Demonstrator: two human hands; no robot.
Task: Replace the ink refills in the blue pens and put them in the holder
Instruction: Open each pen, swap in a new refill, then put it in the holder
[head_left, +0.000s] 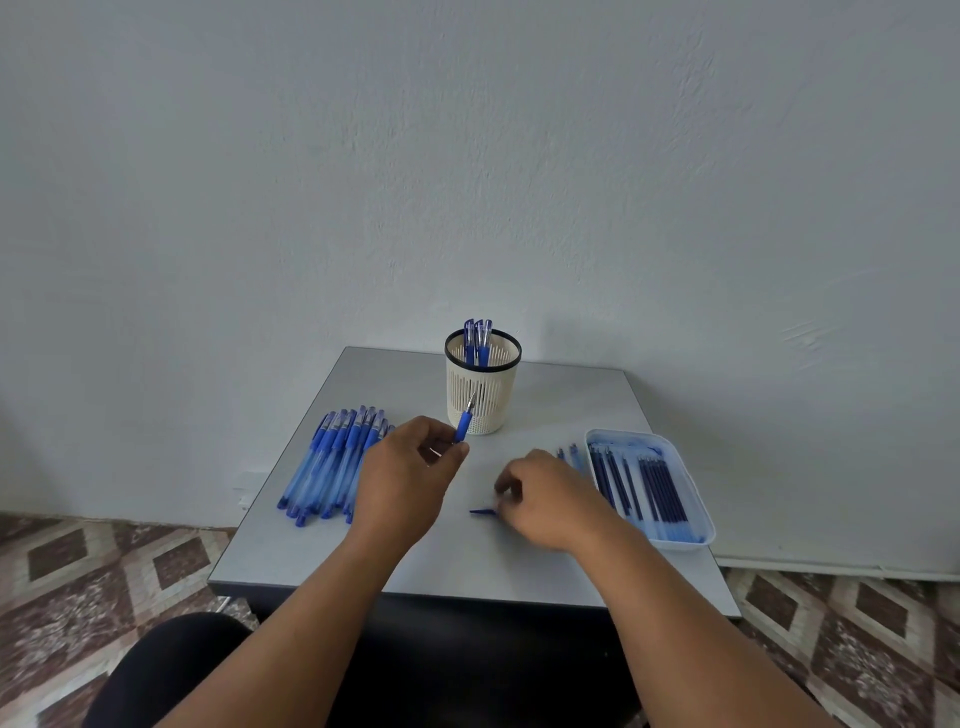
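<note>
Head view: hands pinching pen (464, 420), cap (483, 512).

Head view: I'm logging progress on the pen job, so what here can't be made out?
- Pen in the left hand: barrel hidden by the fingers; refill state unknown.
- Blue piece under the right hand: mostly covered, so whether it is a cap is unclear.
- Pens in the holder: only tops show above the rim; the count is unsure.
- Refills in the tray: overlapping, too small to count.

Grey table (332, 551), plain wall (467, 156), patterned floor (104, 561).
</note>
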